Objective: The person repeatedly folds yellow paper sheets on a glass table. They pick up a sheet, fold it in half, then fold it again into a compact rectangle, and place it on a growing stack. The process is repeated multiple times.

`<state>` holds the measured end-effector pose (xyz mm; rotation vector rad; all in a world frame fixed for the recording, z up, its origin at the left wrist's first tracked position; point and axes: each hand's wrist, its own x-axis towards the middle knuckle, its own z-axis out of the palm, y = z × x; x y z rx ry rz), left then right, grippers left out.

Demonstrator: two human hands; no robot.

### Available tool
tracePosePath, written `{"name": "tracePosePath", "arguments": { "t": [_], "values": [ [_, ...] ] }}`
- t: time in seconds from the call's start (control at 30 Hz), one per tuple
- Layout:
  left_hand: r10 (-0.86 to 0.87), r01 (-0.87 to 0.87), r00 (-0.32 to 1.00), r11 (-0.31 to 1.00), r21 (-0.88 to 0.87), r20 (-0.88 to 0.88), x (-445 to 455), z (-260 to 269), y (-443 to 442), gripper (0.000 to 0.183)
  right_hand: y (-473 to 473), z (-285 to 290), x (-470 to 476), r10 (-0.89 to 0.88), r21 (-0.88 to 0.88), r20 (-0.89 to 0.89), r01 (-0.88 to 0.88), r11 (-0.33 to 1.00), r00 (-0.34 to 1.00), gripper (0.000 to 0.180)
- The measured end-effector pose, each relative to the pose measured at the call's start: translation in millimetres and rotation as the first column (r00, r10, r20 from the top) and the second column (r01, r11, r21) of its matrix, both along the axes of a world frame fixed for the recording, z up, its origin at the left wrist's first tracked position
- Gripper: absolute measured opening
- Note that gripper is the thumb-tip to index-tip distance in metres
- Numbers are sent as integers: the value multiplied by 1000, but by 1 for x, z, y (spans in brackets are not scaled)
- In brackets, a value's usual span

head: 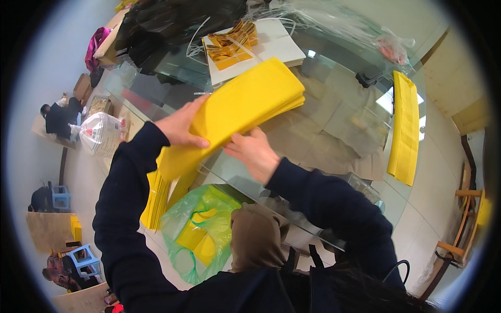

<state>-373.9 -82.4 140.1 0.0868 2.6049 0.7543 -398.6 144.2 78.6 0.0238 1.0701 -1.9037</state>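
Observation:
A thick stack of folded yellow sheets [250,98], paper or fabric, is tilted above the glass table. My left hand [183,124] grips its left edge, thumb on top and fingers partly hidden behind it. At its lower edge, my right hand [254,150] touches the stack; its fingertips are partly hidden below. More yellow folded pieces [154,199] stand in a bundle below my left hand. A green plastic bag [203,234] with yellow pieces inside lies near my lap. Another folded yellow piece [405,129] rests along the table's right edge.
The glass tabletop [282,129] holds a white board stack [274,43] with golden-yellow pieces [231,47] tied on it. Black plastic [168,27] lies at the back. A white sack [101,133] stands left, with people [64,117] beyond. A wooden-armed chair [464,227] is at right.

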Motion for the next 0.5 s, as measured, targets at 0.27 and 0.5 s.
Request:
{"name": "tracePosePath", "arguments": {
  "t": [0.27, 0.5],
  "values": [
    [66, -97, 977, 985, -141, -204, 12, -7, -27, 103, 21, -3, 1, 159, 98, 63, -165, 981, 985, 54],
    [77, -165, 948, 949, -269, -310, 14, -5, -3, 88, 71, 16, -10, 164, 228, -81, -142, 963, 983, 37]
  ]
}}
